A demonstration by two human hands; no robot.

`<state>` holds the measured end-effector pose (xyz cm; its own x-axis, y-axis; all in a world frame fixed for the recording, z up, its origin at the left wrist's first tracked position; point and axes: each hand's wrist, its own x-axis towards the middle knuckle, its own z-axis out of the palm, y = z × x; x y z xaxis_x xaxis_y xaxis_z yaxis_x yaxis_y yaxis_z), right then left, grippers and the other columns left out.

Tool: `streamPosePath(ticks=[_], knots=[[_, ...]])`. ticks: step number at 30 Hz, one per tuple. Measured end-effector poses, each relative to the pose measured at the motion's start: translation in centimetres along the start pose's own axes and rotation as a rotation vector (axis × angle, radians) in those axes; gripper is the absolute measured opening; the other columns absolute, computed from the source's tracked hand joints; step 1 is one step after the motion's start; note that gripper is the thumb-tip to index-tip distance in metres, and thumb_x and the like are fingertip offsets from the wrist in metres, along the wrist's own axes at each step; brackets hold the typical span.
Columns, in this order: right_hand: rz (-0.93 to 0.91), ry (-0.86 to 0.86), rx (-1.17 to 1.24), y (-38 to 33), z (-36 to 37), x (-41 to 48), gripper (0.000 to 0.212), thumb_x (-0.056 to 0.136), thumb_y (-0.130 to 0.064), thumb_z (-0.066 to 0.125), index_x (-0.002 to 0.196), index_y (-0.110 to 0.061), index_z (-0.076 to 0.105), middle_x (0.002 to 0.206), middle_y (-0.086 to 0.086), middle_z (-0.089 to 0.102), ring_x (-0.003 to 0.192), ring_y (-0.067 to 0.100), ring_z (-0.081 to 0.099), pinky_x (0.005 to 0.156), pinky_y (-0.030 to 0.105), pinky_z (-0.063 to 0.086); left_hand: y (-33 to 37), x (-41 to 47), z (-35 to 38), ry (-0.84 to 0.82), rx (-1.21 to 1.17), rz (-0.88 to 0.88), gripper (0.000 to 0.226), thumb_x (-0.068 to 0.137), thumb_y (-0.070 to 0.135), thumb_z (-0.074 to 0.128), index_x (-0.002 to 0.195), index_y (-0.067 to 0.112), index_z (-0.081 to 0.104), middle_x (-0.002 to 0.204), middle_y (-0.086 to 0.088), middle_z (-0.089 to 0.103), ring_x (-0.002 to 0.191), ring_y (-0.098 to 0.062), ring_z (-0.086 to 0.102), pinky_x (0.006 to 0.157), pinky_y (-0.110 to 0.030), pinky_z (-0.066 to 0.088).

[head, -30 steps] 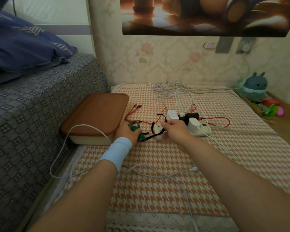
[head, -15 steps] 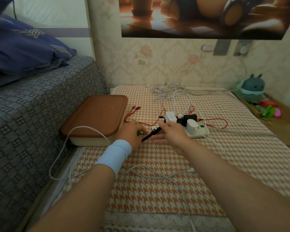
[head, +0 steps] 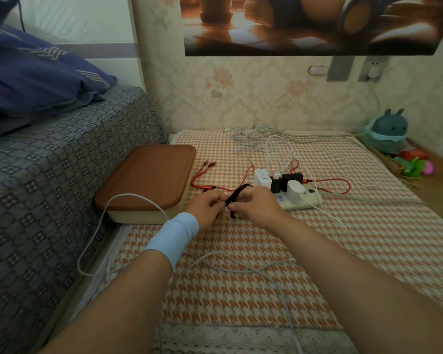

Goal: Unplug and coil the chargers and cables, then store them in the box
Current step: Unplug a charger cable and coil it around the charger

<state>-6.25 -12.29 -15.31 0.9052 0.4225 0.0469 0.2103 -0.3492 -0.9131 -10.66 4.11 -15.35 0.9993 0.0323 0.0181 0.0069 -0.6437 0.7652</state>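
The right hand (head: 253,204) has pulled back from the power strip (head: 301,203) to meet the left hand (head: 205,210). Both now pinch a black cable (head: 237,193) between their fingertips, its loop arching above the right fingers (head: 237,207).

Box (head: 149,175) L, by bed (head: 62,162); pwr strip (head: 304,203) R of it (chargers (head: 262,177) on top); cables (head: 266,144) behind strip.

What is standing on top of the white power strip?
A white charger, a black charger and a rounded white plug sit in the power strip. The right hand covers its left end, so any plug there is hidden.
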Motion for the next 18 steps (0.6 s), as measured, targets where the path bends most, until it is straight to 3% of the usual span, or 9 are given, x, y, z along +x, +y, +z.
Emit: streamPosePath(ticks=[3, 5, 7, 9, 11, 13, 16, 18], knots=[[-0.068, 0.04, -0.258, 0.2, -0.5, 0.2, 0.015, 0.089, -0.015, 0.075, 0.076, -0.008, 0.078, 0.077, 0.008, 0.074, 0.066, 0.018, 0.066, 0.067, 0.036, 0.055, 0.1, 0.0, -0.1, 0.056, 0.073, -0.07, 0.025, 0.098, 0.007, 0.046, 0.084, 0.019, 0.063, 0.081, -0.002, 0.064, 0.076, -0.018, 0.054, 0.073, -0.03, 0.045], [-0.064, 0.048, -0.465, 0.5, -1.1, 0.2, 0.017, 0.093, -0.015, 0.069, 0.082, -0.009, 0.08, 0.079, 0.006, 0.074, 0.063, 0.017, 0.062, 0.059, 0.032, 0.051, 0.3, 0.1, -0.3, 0.138, 0.205, -0.146, 0.023, 0.101, 0.011, 0.042, 0.101, 0.012, 0.065, 0.095, -0.007, 0.064, 0.08, -0.02, 0.053, 0.071, -0.028, 0.042], [0.015, 0.06, -0.608, 0.9, -1.9, 0.3, 0.016, 0.093, -0.011, 0.065, 0.089, -0.008, 0.08, 0.083, 0.007, 0.075, 0.063, 0.017, 0.061, 0.056, 0.026, 0.049, 0.5, 0.1, -0.7, 0.194, 0.323, -0.21, 0.028, 0.103, 0.012, 0.038, 0.114, 0.007, 0.063, 0.106, -0.013, 0.066, 0.085, -0.026, 0.056, 0.071, -0.031, 0.042], [0.119, 0.091, -0.713, 1.6, -2.9, 0.4, 0.016, 0.091, -0.01, 0.063, 0.085, -0.007, 0.078, 0.083, 0.009, 0.073, 0.067, 0.022, 0.063, 0.059, 0.031, 0.055, 0.6, 0.2, -0.9, 0.218, 0.384, -0.245, 0.03, 0.103, 0.011, 0.037, 0.118, 0.006, 0.063, 0.111, -0.015, 0.066, 0.089, -0.028, 0.058, 0.073, -0.032, 0.043], [0.168, 0.129, -0.781, 1.7, -4.0, 0.1, 0.017, 0.092, -0.011, 0.061, 0.079, -0.008, 0.072, 0.075, 0.008, 0.067, 0.064, 0.023, 0.059, 0.051, 0.03, 0.048, 0.8, 0.3, -0.8, 0.23, 0.419, -0.257, 0.031, 0.103, 0.011, 0.037, 0.118, 0.007, 0.064, 0.112, -0.015, 0.067, 0.085, -0.027, 0.058, 0.074, -0.032, 0.046], [0.139, 0.068, -0.772, 1.5, -5.0, -0.3, 0.018, 0.095, -0.014, 0.061, 0.089, -0.009, 0.077, 0.081, 0.007, 0.07, 0.068, 0.023, 0.061, 0.055, 0.031, 0.049, 1.0, 0.6, -0.5, 0.218, 0.423, -0.239, 0.032, 0.102, 0.011, 0.039, 0.12, 0.008, 0.065, 0.117, -0.014, 0.066, 0.086, -0.026, 0.057, 0.078, -0.033, 0.05], [0.039, -0.112, -0.778, 1.0, -6.1, -1.8, 0.019, 0.098, -0.017, 0.063, 0.105, -0.015, 0.079, 0.084, -0.001, 0.071, 0.068, 0.016, 0.058, 0.057, 0.026, 0.044, 1.3, 1.0, 0.0, 0.203, 0.419, -0.171, 0.038, 0.101, 0.011, 0.043, 0.137, 0.016, 0.053, 0.144, -0.009, 0.046, 0.114, -0.028, 0.056, 0.095, -0.039, 0.05], [0.008, -0.184, -0.825, 0.9, -6.5, -2.7, 0.02, 0.098, -0.014, 0.062, 0.108, -0.016, 0.08, 0.084, -0.002, 0.071, 0.063, 0.011, 0.053, 0.054, 0.022, 0.038, 2.2, 0.7, 0.3, 0.244, 0.435, -0.033, 0.045, 0.097, 0.007, 0.046, 0.139, 0.024, 0.049, 0.147, 0.0, 0.037, 0.114, -0.026, 0.055, 0.091, -0.041, 0.052]])
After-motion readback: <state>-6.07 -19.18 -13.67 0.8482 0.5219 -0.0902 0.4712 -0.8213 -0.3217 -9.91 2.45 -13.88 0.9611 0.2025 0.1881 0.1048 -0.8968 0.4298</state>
